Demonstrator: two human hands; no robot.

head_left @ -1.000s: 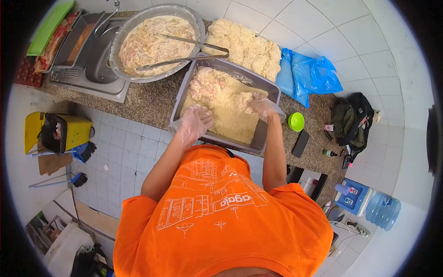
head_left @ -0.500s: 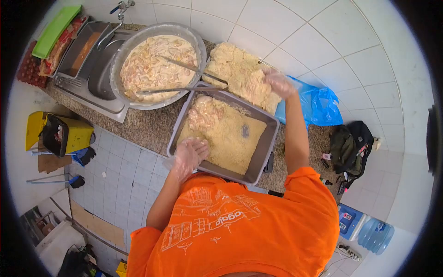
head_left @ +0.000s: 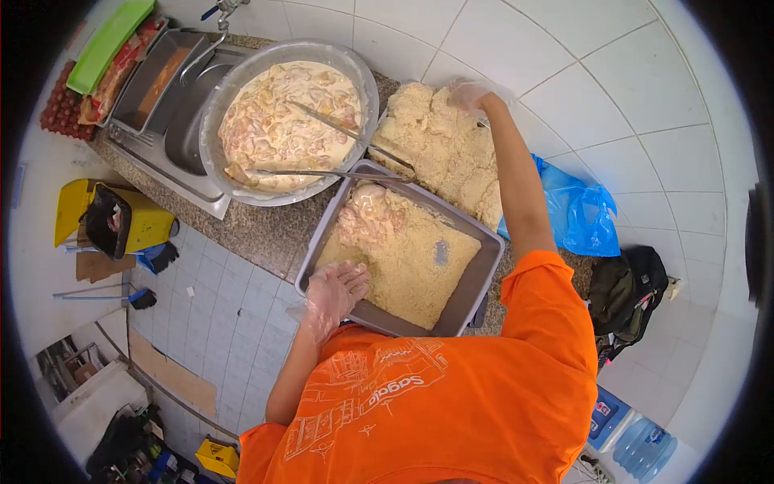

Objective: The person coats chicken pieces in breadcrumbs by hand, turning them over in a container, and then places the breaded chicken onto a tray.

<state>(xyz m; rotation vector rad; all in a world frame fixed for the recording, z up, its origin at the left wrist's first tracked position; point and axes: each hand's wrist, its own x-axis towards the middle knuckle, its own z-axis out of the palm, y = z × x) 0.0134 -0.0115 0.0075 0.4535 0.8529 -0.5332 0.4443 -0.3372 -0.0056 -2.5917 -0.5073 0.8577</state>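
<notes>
My left hand (head_left: 337,294), in a clear plastic glove, rests with its fingers spread at the near left corner of the grey tub (head_left: 493,262). Tan crumbs (head_left: 427,274) cover the tub's bottom, and wet pale meat pieces (head_left: 367,216) lie at its far left. My right hand (head_left: 477,97), gloved too, reaches over the far edge of the heap of crumb-coated pieces (head_left: 447,145) behind the tub; its fingers are blurred. Metal tongs (head_left: 339,173) lie across the rim of the large round basin (head_left: 369,89), which holds meat in pale batter (head_left: 286,121).
Left of the basin are a metal sink (head_left: 189,125), a grey tray (head_left: 157,81) and a green tray (head_left: 109,48). A blue plastic bag (head_left: 580,214) and a dark backpack (head_left: 625,294) lie at the right. A yellow bin (head_left: 145,226) stands on the floor.
My right hand has moved from the right part of the coated heap to its far edge by the wall. My left hand stays at the tub's corner. The view has shifted slightly.
</notes>
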